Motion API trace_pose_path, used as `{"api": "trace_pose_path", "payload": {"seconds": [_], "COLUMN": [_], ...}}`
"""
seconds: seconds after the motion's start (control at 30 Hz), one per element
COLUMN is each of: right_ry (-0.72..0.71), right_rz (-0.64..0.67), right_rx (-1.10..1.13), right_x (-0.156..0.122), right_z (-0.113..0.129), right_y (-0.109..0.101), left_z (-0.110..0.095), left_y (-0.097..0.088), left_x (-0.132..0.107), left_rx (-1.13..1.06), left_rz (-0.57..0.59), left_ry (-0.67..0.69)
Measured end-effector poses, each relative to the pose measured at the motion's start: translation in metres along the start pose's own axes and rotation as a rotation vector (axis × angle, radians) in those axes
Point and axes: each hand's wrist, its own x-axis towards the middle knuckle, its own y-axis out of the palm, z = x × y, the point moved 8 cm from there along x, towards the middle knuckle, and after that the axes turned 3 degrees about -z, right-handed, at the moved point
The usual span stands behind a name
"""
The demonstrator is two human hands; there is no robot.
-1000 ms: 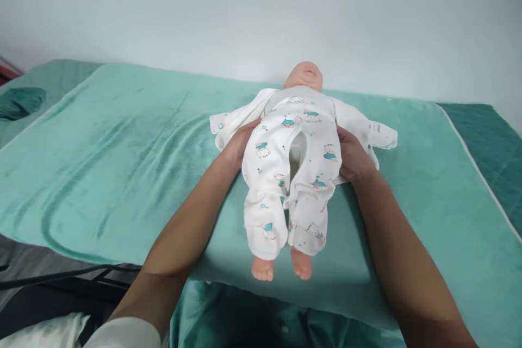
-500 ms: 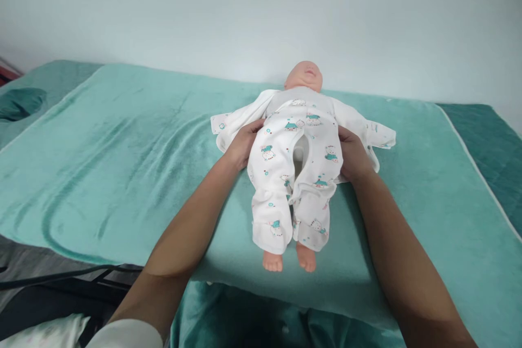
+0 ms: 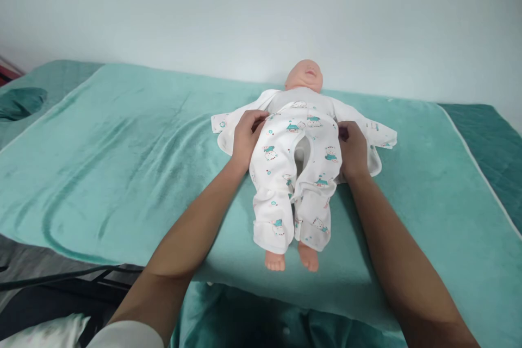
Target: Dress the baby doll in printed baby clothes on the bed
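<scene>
A baby doll (image 3: 304, 75) lies on its back, head toward the wall and bare feet toward me. It wears white baby pants (image 3: 269, 174) with an animal-and-house print and an open crotch. A white baby jacket (image 3: 356, 115) covers its arms and lies spread open at the sides. At the waist's left side, my left hand (image 3: 248, 138) is closed, with thumb and fingers pinching the pants' edge. My right hand (image 3: 353, 148) is closed at the opposite side of the waist, its fingertips partly hidden against the pants.
A green plush cover (image 3: 122, 174) spreads over the bed, wrinkled on the left. Behind it rises a white wall (image 3: 163, 16). A darker green quilted surface (image 3: 485, 141) shows at the right. Printed fabric (image 3: 49, 331) lies at the lower left, near a dark bar.
My left hand has risen slightly along the waist, its fingers now on top of the pants' edge. My right hand has also lifted a little, with its fingers more curled. The doll has barely shifted.
</scene>
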Motion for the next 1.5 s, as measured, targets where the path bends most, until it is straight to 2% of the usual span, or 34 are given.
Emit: {"api": "trace_pose_path", "payload": {"seconds": [0.1,0.23,0.33,0.4,0.5,0.57,0.67,0.83,0.93,1.03,1.1,1.17,1.27,1.33,1.5], "right_ry": [-0.106,-0.138,-0.105,-0.091,-0.197,-0.246,-0.175,-0.123,-0.127,-0.109,-0.119,-0.223,-0.449,-0.465,-0.305], "right_rz": [-0.054,0.043,0.114,0.192,0.26,0.303,0.345,0.28,0.297,0.314,0.269,0.181,0.095,0.101,0.081], "right_rx": [0.108,0.19,0.202,0.216,0.243,0.263,0.295,0.192,0.162,0.191,0.159,0.068,-0.049,-0.074,-0.235], "right_x": [-0.002,-0.002,0.005,0.011,0.018,0.02,0.023,0.038,0.047,0.052,0.053,0.051,0.044,0.044,0.066], "right_z": [0.013,0.022,0.018,0.016,0.022,0.025,0.021,0.018,0.015,0.008,0.006,0.014,0.034,0.036,0.022], "right_y": [-0.005,0.003,0.009,0.015,0.02,0.025,0.032,0.033,0.035,0.039,0.037,0.032,0.029,0.03,0.033], "left_z": [-0.01,-0.011,-0.007,-0.002,0.003,0.002,-0.001,0.001,0.008,0.014,0.013,0.007,-0.004,-0.003,0.011], "left_y": [0.001,0.007,0.012,0.016,0.02,0.024,0.028,0.035,0.041,0.047,0.05,0.051,0.055,0.057,0.057], "left_x": [0.003,0.01,0.017,0.022,0.028,0.032,0.039,0.059,0.071,0.074,0.072,0.068,0.064,0.067,0.089], "left_rx": [0.031,0.007,-0.012,-0.034,-0.039,-0.015,0.07,0.177,0.196,0.272,0.361,0.451,0.517,0.522,0.537], "left_rz": [0.023,0.083,0.103,0.109,0.125,0.155,0.187,0.183,0.195,0.219,0.218,0.189,0.168,0.21,0.249], "left_ry": [0.124,0.206,0.192,0.136,0.073,0.084,0.133,0.176,0.17,0.183,0.235,0.342,0.485,0.46,0.214]}}
